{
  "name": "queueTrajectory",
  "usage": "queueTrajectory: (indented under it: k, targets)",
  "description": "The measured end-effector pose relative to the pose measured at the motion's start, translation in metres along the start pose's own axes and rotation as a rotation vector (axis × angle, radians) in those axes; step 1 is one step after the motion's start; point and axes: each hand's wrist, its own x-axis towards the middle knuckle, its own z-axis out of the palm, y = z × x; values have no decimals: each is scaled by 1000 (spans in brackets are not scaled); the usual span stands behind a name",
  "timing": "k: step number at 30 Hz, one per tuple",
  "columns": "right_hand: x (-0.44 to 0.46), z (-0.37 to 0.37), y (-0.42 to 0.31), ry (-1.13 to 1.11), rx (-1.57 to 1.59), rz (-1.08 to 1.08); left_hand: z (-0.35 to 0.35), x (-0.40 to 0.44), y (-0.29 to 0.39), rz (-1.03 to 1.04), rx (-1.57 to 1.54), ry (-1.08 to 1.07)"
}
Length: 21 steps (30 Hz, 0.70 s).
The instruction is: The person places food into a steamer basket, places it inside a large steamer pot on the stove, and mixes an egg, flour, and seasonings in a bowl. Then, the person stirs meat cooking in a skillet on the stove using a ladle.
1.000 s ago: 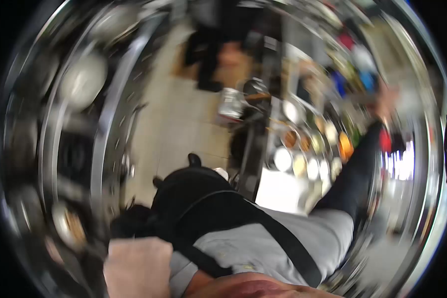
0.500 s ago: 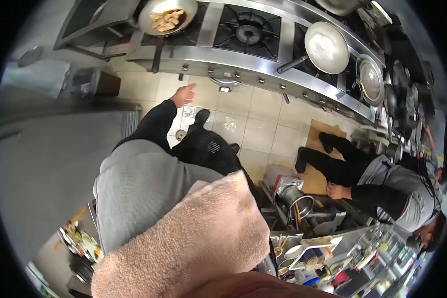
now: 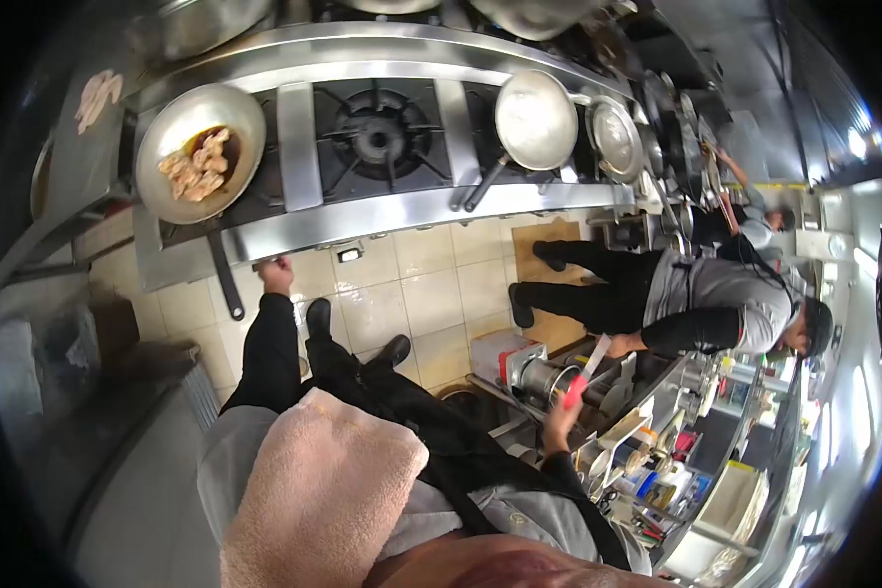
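My left hand [image 3: 277, 275] is at the front edge of the steel stove [image 3: 402, 215], right of a pan's black handle, fingers closed around something too small to make out. The pan [image 3: 150, 178] holds pieces of cooked meat [image 3: 196, 169] in dark sauce. My right hand [image 3: 560, 423] is closed around the red handle of a flat tool [image 3: 575, 389] with a pale blade, beside a metal pot [image 3: 539, 378]. The blade's tip is close to a co-worker's hand [image 3: 625, 345]; whether they touch is unclear.
Another pan [image 3: 537, 120] and a strainer-like pan [image 3: 616, 142] sit on the stove's right part. A co-worker [image 3: 696, 304] stands at the right, with another person behind. A counter with containers [image 3: 647, 480] is at lower right. A pink towel [image 3: 323, 490] hangs over my shoulder.
The view has turned, and the stove's left pan is now fully seen. My left hand has gone from open over the floor to the stove front. My right hand has come into view with the red-handled tool.
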Motion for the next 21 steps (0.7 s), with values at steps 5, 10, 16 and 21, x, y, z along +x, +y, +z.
queueTrajectory:
  k: [5, 10, 16, 21]
  targets:
    - [-34, 156, -231, -884, 81, -468, -31, 21, -11, -195, -110, -332]
    - [-82, 278, -385, -1000, 89, -941, -14, -86, 6, -350, 277, -197]
    - [-130, 378, -483, -1082, 48, -842, -121, -133, 49, -234, 764, -119]
    - [-147, 424, -507, -1100, 65, -874, -245, -201, 106, -149, 899, 108]
